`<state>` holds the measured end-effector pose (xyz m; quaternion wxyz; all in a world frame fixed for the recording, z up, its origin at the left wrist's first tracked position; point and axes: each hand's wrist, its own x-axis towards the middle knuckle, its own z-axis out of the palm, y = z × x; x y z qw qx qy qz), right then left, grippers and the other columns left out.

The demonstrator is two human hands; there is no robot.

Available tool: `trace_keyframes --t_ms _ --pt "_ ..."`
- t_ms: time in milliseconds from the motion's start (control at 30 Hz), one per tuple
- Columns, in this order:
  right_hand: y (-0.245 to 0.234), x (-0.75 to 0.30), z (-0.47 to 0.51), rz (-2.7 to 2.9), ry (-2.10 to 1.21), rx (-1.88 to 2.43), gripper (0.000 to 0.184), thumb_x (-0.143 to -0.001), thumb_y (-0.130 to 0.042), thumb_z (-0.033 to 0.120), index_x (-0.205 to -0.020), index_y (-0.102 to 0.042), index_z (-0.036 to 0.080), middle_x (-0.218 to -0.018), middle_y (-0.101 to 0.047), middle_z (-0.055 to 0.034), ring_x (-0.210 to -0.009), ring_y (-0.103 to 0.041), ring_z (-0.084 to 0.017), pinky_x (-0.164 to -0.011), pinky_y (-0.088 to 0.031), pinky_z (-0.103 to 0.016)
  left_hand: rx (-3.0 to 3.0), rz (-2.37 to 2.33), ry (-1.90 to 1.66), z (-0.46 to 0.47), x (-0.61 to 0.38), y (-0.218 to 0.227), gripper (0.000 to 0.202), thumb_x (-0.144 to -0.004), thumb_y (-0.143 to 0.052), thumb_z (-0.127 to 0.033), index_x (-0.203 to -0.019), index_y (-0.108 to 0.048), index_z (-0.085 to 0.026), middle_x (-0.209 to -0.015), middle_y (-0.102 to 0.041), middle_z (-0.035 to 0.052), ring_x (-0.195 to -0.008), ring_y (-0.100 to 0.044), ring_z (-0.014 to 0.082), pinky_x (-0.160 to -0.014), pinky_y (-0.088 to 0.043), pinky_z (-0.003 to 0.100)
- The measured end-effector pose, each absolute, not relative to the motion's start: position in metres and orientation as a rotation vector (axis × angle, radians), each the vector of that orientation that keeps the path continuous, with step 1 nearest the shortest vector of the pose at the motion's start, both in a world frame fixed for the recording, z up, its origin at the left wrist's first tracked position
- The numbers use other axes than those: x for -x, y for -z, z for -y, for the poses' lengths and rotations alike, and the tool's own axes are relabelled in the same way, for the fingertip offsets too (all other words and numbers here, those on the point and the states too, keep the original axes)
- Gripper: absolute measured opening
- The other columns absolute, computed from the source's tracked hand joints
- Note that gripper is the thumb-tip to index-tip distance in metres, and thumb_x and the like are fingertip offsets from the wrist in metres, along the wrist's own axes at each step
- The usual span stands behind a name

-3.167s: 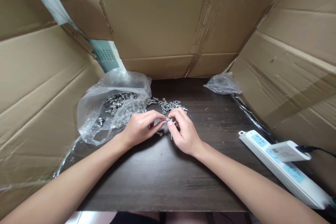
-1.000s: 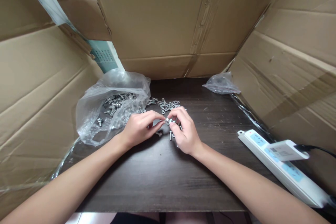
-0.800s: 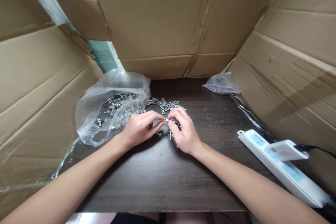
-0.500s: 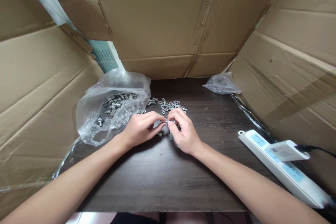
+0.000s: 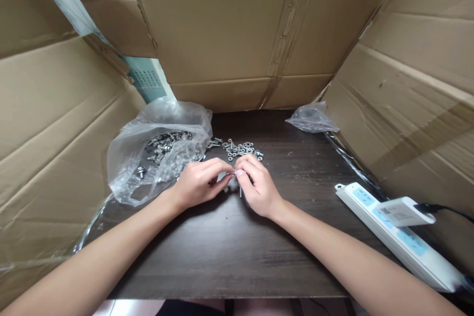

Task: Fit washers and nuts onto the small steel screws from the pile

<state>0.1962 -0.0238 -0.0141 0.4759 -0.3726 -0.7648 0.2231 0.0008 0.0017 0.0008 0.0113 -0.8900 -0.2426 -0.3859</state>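
Observation:
My left hand [image 5: 198, 183] and my right hand [image 5: 257, 185] meet fingertip to fingertip over the dark wooden table [image 5: 229, 252]. Both pinch a small metal screw [image 5: 234, 174] between thumb and fingers. A second screw [image 5: 240, 190] pokes down from under my right hand's fingers. Just beyond the hands lies a loose pile of nuts and washers [image 5: 242, 149]. To the left, a clear plastic bag [image 5: 155, 153] holds several more screws.
Cardboard walls [image 5: 229, 29] enclose the table on the left, back and right. A small crumpled plastic bag [image 5: 313, 118] lies at the back right. A white power strip [image 5: 398, 234] with a plugged-in adapter runs along the right edge.
The hands have stayed together at the same spot. The fingers have shifted slightly around the small metal part, and the hands sit a touch nearer to me than a second ago.

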Motion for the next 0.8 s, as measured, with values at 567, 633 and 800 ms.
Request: trace_keyframes --t_ms 567,633,800 --pt "0.013 -0.1945 0.0244 1.867 -0.544 0.954 0.017 -0.1 -0.043 0.021 -0.084 -0.05 0.022 -0.092 -0.057 -0.0064 -0.089 -0.055 -0.022 -0.083 -0.046 -0.039 2.683 0.691 1.239 -0.0053 0.0005 -0.0004 0.007 -0.095 -0.064 -0.017 -0.099 -0.069 -0.019 -0.091 -0.08 -0.0008 -0.072 -0.075 0.0099 -0.062 -0.055 0.019" --pt "0.0122 -0.1942 0.0253 1.861 -0.546 0.952 0.013 -0.098 -0.045 0.021 -0.086 -0.05 0.022 -0.095 -0.056 -0.0068 -0.091 -0.055 -0.022 -0.082 -0.047 -0.039 2.706 0.724 1.204 -0.0042 0.0011 -0.0009 0.007 -0.095 -0.063 -0.019 -0.098 -0.069 -0.018 -0.09 -0.079 0.0002 -0.068 -0.073 0.0098 -0.061 -0.055 0.02" --pt "0.0125 -0.1929 0.0272 1.823 -0.531 0.987 0.005 -0.091 -0.051 0.017 -0.093 -0.053 0.021 -0.106 -0.055 -0.0089 -0.097 -0.057 -0.023 -0.083 -0.05 -0.039 2.739 0.823 1.148 -0.0027 0.0028 -0.0011 0.011 -0.095 -0.061 -0.024 -0.094 -0.069 -0.017 -0.083 -0.075 0.0005 -0.056 -0.065 0.0085 -0.055 -0.05 0.021"
